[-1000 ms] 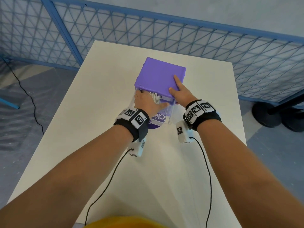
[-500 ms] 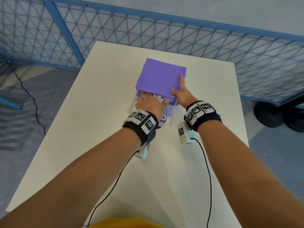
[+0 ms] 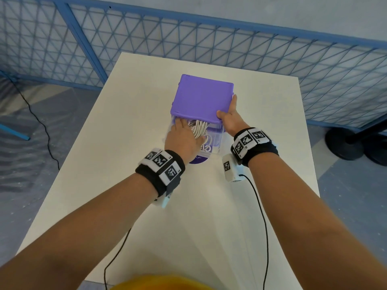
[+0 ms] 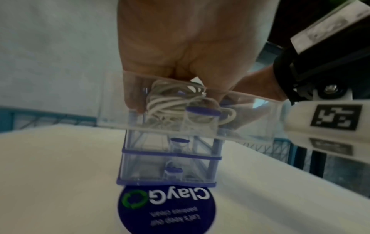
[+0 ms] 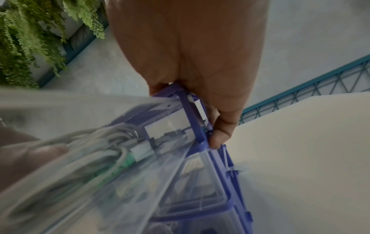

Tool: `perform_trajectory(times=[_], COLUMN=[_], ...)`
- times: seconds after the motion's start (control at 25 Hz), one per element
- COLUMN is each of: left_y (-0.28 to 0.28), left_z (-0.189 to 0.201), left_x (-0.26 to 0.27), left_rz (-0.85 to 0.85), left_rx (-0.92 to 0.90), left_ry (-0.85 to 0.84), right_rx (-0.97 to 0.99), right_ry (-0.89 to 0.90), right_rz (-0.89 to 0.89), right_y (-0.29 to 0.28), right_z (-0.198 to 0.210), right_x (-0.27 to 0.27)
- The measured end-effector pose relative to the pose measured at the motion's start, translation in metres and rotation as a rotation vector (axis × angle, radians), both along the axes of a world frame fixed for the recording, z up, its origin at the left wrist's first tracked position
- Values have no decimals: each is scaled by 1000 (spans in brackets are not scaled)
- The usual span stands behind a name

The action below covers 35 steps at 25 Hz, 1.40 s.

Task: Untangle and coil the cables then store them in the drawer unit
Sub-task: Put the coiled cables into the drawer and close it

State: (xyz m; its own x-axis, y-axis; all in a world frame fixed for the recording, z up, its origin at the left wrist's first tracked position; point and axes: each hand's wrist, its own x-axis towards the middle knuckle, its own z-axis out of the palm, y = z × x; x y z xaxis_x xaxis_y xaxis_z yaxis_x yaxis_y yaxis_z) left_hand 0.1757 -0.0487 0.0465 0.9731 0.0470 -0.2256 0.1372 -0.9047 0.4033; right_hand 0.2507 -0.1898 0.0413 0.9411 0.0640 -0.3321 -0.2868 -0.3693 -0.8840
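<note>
A purple-topped drawer unit (image 3: 202, 95) with clear drawers stands mid-table; the left wrist view shows its lower drawers (image 4: 170, 166) pushed in. Its top drawer (image 3: 215, 141) is pulled out toward me and holds a bundle of white cables (image 3: 200, 127) (image 4: 176, 102) (image 5: 96, 145). My left hand (image 3: 184, 136) (image 4: 180, 39) reaches into that drawer with straight fingers lying on the cables' left side. My right hand (image 3: 229, 117) (image 5: 190, 47) grips the unit's front right corner, thumb on the lid, fingers (image 5: 218, 139) curled on the purple frame.
The white table (image 3: 146, 101) has its far edge just behind the unit. A round dark blue sticker (image 3: 198, 159) (image 4: 166, 209) lies under the unit's front. A blue mesh fence (image 3: 209, 38) runs behind; black round bases (image 3: 343, 143) stand on the floor at right.
My left hand slid to the left inside the drawer, uncovering more of the cables. My right hand moved from lying on the lid to gripping the unit's right corner.
</note>
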Motion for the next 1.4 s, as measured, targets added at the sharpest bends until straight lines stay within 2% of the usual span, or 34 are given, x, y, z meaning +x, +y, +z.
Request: perform_trajectory(times=[0.08,0.28,0.44,0.52,0.6,0.64,0.72,0.76,0.8,0.92,0.96,1.0,1.04,1.12,1.24,1.4], left_y=[-8,-14,17,27,30,30,27,26,24,17,14,11,8,4,0,2], left_z=[-1,4,1,3,6,7,6,4,4,-4,-4,-4,-3,-1,1,-4], left_x=[1,26,20,10,-4,-13,-29,-34,-36,-30,-29,-27,-26,-19,-4,7], left_rz=[51,-9,-311,-362,-291,-203,43,174,296,561,624,676,713,726,668,601], left_rx=[-26,-22,12,104,151,92,-174,-313,-423,-706,-846,-980,-1074,-1145,-1169,-1139], left_ry=[59,127,43,-93,-267,-349,-458,-446,-364,156,304,383,389,332,265,263], right_rx=[9,0,-22,-22,-20,-23,-28,-31,-31,-19,-19,-20,-20,-18,1,9], right_ry=[3,-2,-22,-19,-24,-27,-25,-26,-28,-26,-27,-29,-31,-19,-2,-11], right_rz=[-4,2,-12,-12,-13,-13,-13,-9,-8,-13,-9,-10,-8,3,18,24], right_y=[1,1,3,5,5,4,3,3,3,4,3,3,3,2,0,0], right_z=[-1,-1,-5,-4,-5,-5,-7,-6,-6,-5,-5,-6,-7,-5,-3,-5], right_x=[0,3,4,3,3,2,3,3,3,3,3,3,4,4,4,7])
